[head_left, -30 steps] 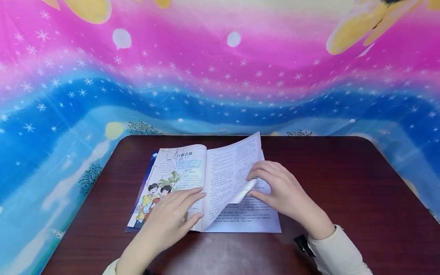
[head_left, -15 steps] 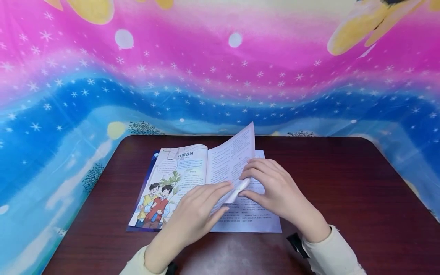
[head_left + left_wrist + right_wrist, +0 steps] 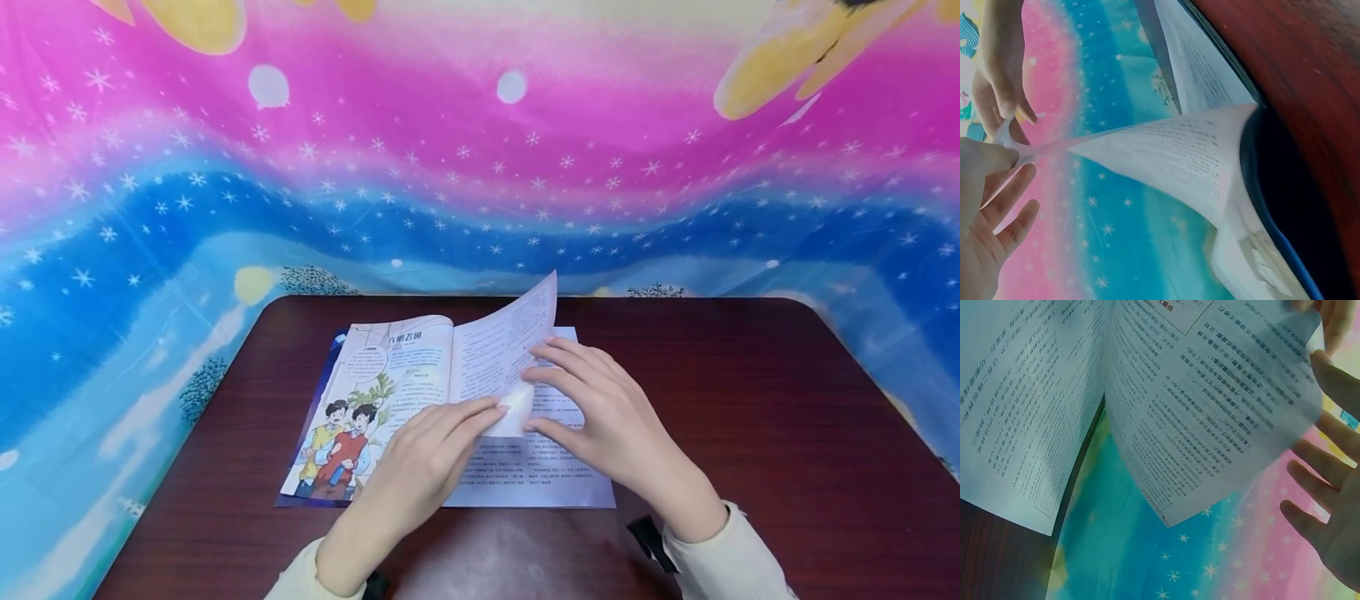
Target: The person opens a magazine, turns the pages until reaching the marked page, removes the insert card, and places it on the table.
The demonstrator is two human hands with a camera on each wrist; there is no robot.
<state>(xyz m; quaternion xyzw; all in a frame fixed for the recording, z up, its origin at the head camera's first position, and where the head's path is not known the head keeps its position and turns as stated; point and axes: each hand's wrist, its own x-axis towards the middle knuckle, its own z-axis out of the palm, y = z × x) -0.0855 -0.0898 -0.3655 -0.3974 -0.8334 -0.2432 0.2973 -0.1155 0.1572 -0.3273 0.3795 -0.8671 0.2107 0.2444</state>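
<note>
An open magazine (image 3: 412, 367) lies on the table, its left page showing a cartoon of two figures. One printed page (image 3: 495, 342) stands lifted from the right side, its lower corner bent over. My left hand (image 3: 420, 458) reaches across the magazine and pinches that corner between thumb and fingers, as the left wrist view also shows. Close to the page's outer edge is my right hand (image 3: 615, 417), fingers extended and spread, thumb apart. In the right wrist view, the right thumb (image 3: 1335, 378) is at the page edge; whether it presses there is hard to tell.
A dark red-brown table (image 3: 750, 400) with rounded far corners carries the magazine. Behind and beside it hangs a pink and blue cloth (image 3: 420, 150) with white snowflakes. A dark blue cover edge (image 3: 330, 358) shows under the magazine's left side.
My left hand has moved right from the left page to the lifted page's corner. The page has swung left and upward. My right fingers have loosened from its edge.
</note>
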